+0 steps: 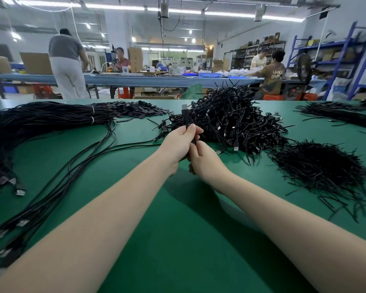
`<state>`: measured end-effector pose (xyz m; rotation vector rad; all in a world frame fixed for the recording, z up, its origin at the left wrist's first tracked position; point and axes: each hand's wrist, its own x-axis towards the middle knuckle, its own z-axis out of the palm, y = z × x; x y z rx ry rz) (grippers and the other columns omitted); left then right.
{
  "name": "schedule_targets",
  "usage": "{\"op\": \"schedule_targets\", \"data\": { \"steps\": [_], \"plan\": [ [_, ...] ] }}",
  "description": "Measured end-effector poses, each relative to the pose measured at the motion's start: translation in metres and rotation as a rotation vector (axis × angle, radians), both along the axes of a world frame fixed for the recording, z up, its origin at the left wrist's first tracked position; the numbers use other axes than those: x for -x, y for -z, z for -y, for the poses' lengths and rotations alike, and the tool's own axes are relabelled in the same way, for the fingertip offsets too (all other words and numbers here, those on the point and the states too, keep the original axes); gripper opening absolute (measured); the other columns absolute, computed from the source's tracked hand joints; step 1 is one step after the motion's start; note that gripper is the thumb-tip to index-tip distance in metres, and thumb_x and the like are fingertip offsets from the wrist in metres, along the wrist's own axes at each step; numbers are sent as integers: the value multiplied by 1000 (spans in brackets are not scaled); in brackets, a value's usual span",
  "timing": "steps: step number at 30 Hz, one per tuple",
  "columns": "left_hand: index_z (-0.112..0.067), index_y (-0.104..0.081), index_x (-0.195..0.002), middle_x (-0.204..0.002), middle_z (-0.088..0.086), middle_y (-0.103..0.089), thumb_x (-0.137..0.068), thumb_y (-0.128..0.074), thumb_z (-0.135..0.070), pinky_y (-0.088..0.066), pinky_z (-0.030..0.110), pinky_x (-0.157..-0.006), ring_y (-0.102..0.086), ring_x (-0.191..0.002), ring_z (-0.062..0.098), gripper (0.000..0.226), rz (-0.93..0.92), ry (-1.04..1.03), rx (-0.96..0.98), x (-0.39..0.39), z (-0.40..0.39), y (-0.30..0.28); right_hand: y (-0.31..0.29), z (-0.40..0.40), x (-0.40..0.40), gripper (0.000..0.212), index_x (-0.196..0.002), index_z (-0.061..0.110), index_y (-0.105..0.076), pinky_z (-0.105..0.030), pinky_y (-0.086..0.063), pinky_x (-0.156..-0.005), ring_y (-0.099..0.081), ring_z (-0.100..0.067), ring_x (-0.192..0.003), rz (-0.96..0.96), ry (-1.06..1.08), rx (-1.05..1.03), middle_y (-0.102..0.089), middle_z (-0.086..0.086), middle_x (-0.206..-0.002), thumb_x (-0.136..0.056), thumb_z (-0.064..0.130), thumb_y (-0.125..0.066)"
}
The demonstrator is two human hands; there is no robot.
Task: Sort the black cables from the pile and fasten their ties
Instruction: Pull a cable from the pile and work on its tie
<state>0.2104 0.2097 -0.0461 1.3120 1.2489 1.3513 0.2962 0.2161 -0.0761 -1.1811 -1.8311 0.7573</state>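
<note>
Tie-fastening step in hand: left hand (179,145) grips a black USB cable (186,115) upright; right hand (203,160), just below, pinches it. Cable pile (230,121) lies beyond. Next: cinch the tie.

Bright room, long ceiling lights (118,6) glow white. Soft arm shadows on green table (178,240). Edges bend, blurry.
</note>
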Motion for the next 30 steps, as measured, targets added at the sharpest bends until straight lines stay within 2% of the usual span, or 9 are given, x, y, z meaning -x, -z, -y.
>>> {"op": "schedule_targets", "data": {
  "steps": [3,6,10,14,19,23,28,30],
  "plan": [
    [-24,-59,-85,-78,-8,-52,-104,-37,-30,-39,21,-57,-44,-63,8,30,70,47,35,2,2,-3,-1,1,-2,28,-82,18,-45,-46,-51,-79,-63,-27,-79,18,11,1,-60,-4,-87,-102,31,-30],
    [-24,-60,-84,-79,-7,-55,-104,-39,-29,-37,23,-63,-45,-67,9,30,79,61,43,4,0,-3,-2,1,-3,26,-98,12,-50,-39,-51,-71,-66,-18,-68,-136,-85,158,-64,1,-90,-103,29,-31],
    [-22,-61,-85,-86,-6,-60,-104,-40,-30,-37,29,-68,-47,-72,13,29,78,84,63,12,-2,-3,-4,3,-4,20,-93,14,-49,-26,-43,-58,-58,-10,-53,-300,-161,285,-64,11,-69,-103,26,-37],
    [-22,-61,-84,-87,-6,-60,-103,-41,-30,-42,30,-73,-49,-74,15,29,99,90,88,14,-4,-2,-2,4,0,19,-99,13,-47,-24,-44,-55,-53,-8,-51,-290,-111,288,-59,6,-80,-103,29,-38],
    [-23,-60,-84,-87,-8,-65,-104,-40,-30,-37,32,-85,-49,-88,17,29,88,79,59,14,-8,-1,0,3,0,19,-107,12,-46,-24,-41,-51,-47,-7,-45,-322,-70,263,-49,3,-79,-101,29,-41],
    [-25,-60,-82,-84,-12,-64,-103,-40,-32,-35,29,-83,-49,-79,11,30,9,73,49,16,-9,3,-3,4,0,21,-97,11,-46,-27,-37,-53,-43,-12,-52,-191,-70,213,-45,0,-75,-102,30,-37],
    [-24,-62,-82,-86,-10,-64,-103,-42,-31,-38,24,-73,-50,-78,11,30,-29,84,-23,17,-13,6,-6,3,-1,27,-92,11,-42,-32,-38,-59,-40,-15,-58,-51,-73,176,-44,-3,-77,-102,35,-33],
    [-24,-64,-82,-85,-10,-64,-103,-42,-31,-39,23,-71,-50,-71,7,31,-59,80,-23,17,-13,9,-5,-1,-4,28,-86,13,-40,-32,-34,-61,-38,-14,-57,85,-72,79,-43,-1,-73,-103,34,-33]
  ]
}}
